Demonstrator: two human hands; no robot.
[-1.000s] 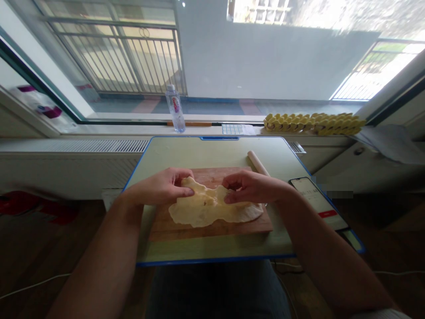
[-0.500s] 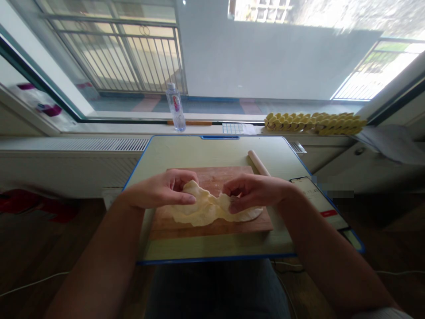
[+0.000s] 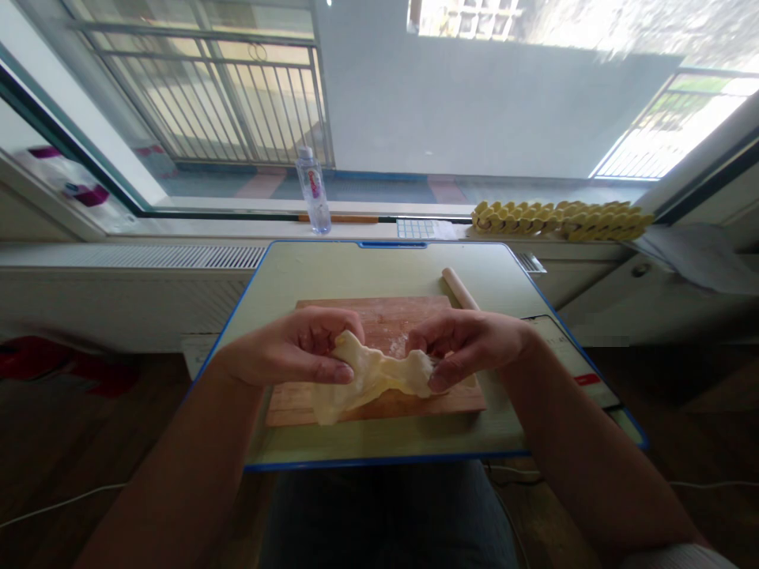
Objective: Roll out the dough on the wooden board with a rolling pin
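A thin, pale yellow sheet of dough is stretched between my two hands, its edges uneven and its middle drawn narrow. My left hand pinches its left part between thumb and curled fingers, and a flap hangs down toward the board's front edge. On the other side my right hand is closed on the right end. Below the dough lies a wooden cutting board with white flour on its far half. Part of the board is hidden by the dough and hands.
A rolling pin lies on the blue-edged folding table, behind my right hand. A phone rests at the table's right side. On the windowsill stand a clear bottle and a yellow ruffled object.
The dough has been lifted and bunched. Its right end no longer spreads across the board, and the left flap hangs lower. My hands have shifted slightly, both still gripping it.
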